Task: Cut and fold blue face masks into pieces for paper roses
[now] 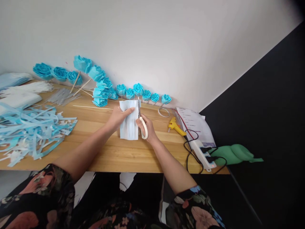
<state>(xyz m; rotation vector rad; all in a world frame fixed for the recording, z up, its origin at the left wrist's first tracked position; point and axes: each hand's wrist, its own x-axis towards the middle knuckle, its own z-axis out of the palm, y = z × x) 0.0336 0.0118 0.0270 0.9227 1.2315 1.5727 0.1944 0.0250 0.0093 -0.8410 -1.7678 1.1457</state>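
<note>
My left hand (118,117) grips a pale blue pleated face mask (129,122) by its left edge, holding it above the wooden table (114,152). My right hand (145,126) is closed on white-handled scissors (142,122), whose blades point up along the mask's right edge. Both hands meet near the middle of the table.
Blue paper-like roses (133,90) line the wall, some on sticks. A heap of cut blue and white strips (30,130) covers the left. To the right lie a tape roll (164,112), a yellow glue gun (175,125), papers (195,124), a power strip (202,154) with cables and a green object (234,154).
</note>
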